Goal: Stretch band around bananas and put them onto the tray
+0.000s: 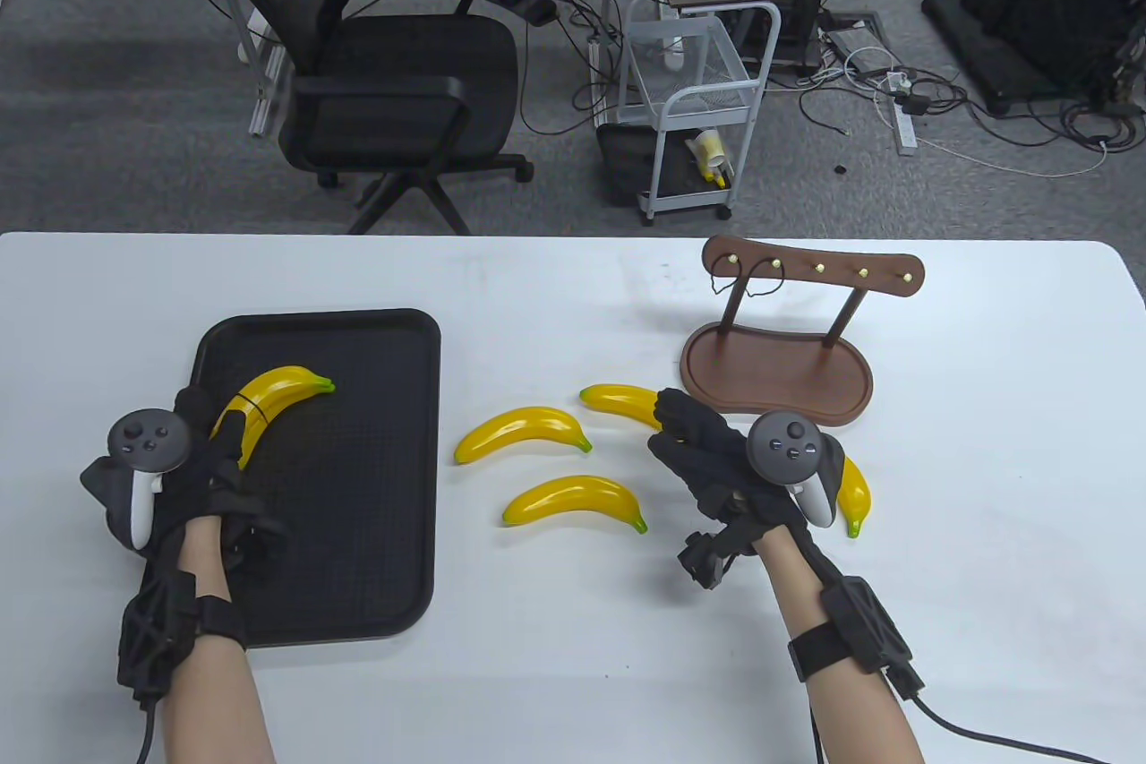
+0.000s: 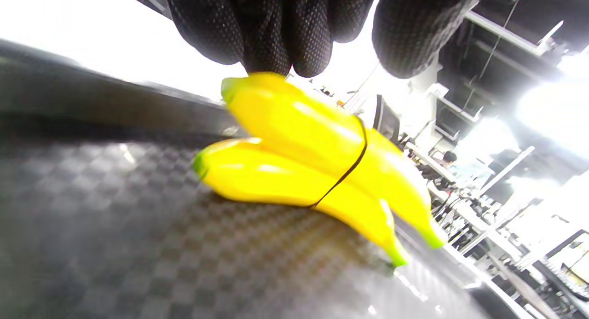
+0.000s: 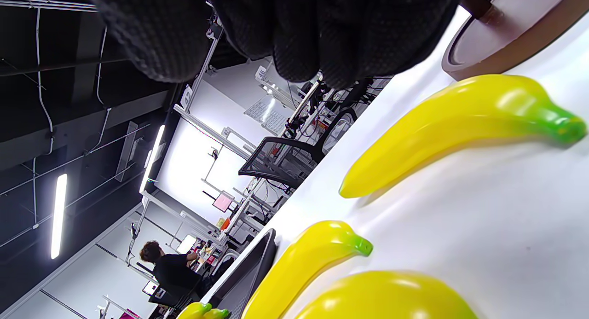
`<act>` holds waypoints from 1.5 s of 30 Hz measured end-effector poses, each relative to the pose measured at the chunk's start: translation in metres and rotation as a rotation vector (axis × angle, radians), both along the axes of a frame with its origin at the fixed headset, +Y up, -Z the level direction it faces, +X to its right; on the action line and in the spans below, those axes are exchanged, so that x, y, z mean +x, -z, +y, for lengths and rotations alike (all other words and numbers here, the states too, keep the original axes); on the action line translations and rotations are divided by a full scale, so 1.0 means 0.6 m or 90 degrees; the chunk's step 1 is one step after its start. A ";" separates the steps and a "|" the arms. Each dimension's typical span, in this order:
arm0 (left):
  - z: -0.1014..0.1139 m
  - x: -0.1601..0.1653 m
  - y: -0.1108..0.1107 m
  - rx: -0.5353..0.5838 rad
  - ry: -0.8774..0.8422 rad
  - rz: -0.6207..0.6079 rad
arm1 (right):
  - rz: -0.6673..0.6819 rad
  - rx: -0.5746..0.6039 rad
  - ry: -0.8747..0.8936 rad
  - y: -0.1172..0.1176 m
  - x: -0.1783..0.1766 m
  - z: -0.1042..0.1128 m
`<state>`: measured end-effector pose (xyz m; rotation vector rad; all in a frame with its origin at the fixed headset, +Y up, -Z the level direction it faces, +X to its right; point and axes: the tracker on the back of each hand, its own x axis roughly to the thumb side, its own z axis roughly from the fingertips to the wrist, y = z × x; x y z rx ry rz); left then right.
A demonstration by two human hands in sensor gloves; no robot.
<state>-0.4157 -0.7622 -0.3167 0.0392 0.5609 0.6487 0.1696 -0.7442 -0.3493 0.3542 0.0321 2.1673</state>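
Observation:
Two yellow bananas (image 1: 273,395) bound by a thin black band (image 2: 354,165) lie on the black tray (image 1: 358,531). My left hand (image 1: 219,433) hovers at their near end; its fingertips (image 2: 271,56) touch the tip of the upper banana (image 2: 299,125), with the thumb held apart. My right hand (image 1: 680,428) reaches with straight fingers over one end of a loose banana (image 1: 613,399) and holds nothing. Two more loose bananas (image 1: 524,433) (image 1: 573,500) lie left of that hand. Another banana (image 1: 855,491) is half hidden under the right wrist.
A brown wooden stand (image 1: 774,370) with a row of pegs stands behind my right hand; dark bands (image 1: 743,278) hang on its left pegs. The table's far edge runs behind it, with an office chair (image 1: 385,83) and a white cart (image 1: 694,110) beyond.

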 end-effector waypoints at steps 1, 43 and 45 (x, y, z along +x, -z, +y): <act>0.009 0.001 -0.002 0.011 -0.001 -0.003 | 0.000 0.001 0.002 0.000 0.001 0.001; 0.125 0.336 -0.026 0.223 -0.056 -0.367 | -0.034 0.005 0.020 0.002 0.028 0.013; 0.118 0.339 -0.024 0.216 -0.058 -0.376 | -0.037 0.005 0.016 0.001 0.030 0.012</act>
